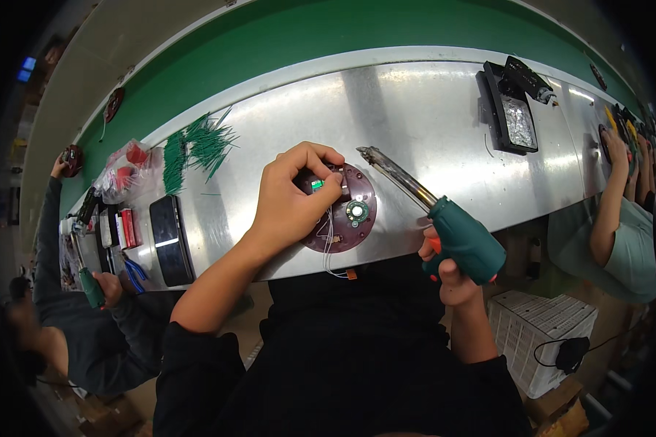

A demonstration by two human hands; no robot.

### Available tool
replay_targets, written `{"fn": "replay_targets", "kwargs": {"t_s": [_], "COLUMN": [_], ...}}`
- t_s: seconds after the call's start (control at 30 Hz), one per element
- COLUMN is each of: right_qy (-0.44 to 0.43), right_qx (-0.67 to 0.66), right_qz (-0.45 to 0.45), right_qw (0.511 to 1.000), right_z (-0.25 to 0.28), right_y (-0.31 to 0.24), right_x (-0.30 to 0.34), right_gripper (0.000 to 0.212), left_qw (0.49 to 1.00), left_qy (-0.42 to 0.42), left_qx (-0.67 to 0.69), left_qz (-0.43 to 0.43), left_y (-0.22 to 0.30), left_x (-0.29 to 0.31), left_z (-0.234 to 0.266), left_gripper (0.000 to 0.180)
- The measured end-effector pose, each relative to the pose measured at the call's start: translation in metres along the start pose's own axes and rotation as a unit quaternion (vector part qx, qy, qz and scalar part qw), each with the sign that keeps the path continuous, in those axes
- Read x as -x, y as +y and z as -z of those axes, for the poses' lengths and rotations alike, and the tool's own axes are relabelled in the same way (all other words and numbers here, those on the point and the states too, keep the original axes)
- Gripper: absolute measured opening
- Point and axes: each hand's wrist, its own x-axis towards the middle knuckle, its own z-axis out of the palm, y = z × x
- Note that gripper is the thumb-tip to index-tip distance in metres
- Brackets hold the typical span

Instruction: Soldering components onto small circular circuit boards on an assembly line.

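On the metal table in front of me lies a dark red round housing (pixel 364 188), with a small round circuit board (pixel 356 212) and thin white wires (pixel 329 231) that hang past the table's edge. My left hand (pixel 293 191) rests over its left side, thumb and forefinger pinched together at a small part that they mostly hide. A green block (pixel 316 185) shows below those fingers. My right hand (pixel 450 273) is closed around the handle of a green soldering gun (pixel 468 244). Its dark tip (pixel 364 151) hangs up and right of the housing, apart from it.
Green wire pieces (pixel 200 146), a bag of red parts (pixel 130 171), a phone (pixel 170 240) and blue-handled pliers (pixel 134 271) lie to the left. A soldering stand (pixel 516 120) is at the right. Co-workers' hands (pixel 108 289) are at both sides. A white crate (pixel 539 331) stands below right.
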Motion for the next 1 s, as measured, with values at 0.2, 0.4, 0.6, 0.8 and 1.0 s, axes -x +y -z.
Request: {"fn": "replay_targets", "kwargs": {"t_s": [0.2, 0.4, 0.6, 0.8, 1.0], "right_qy": [-0.035, -0.032, -0.032, -0.035, -0.05], "right_qx": [0.021, 0.035, 0.073, 0.075, 0.111], "right_qz": [-0.048, -0.053, -0.044, -0.026, -0.028], "right_qw": [0.998, 0.997, 0.996, 0.996, 0.992], "right_z": [0.0, 0.0, 0.003, 0.002, 0.006], "right_y": [0.001, -0.001, 0.003, 0.005, 0.006], "right_x": [-0.007, -0.009, -0.007, -0.006, -0.005], "right_gripper": [0.039, 0.036, 0.037, 0.037, 0.036], "left_qw": [0.999, 0.998, 0.998, 0.998, 0.998], "left_qy": [0.01, 0.009, 0.014, 0.02, 0.017], "left_qx": [-0.029, -0.055, -0.062, -0.057, -0.045], "left_qz": [-0.013, -0.032, -0.026, -0.031, -0.033], "left_y": [-0.003, -0.003, -0.004, -0.005, -0.004], "left_x": [0.001, 0.0, 0.0, 0.0, -0.002], "left_z": [-0.001, 0.0, -0.002, -0.003, -0.002], "left_gripper": [0.013, 0.015, 0.015, 0.015, 0.015]}}
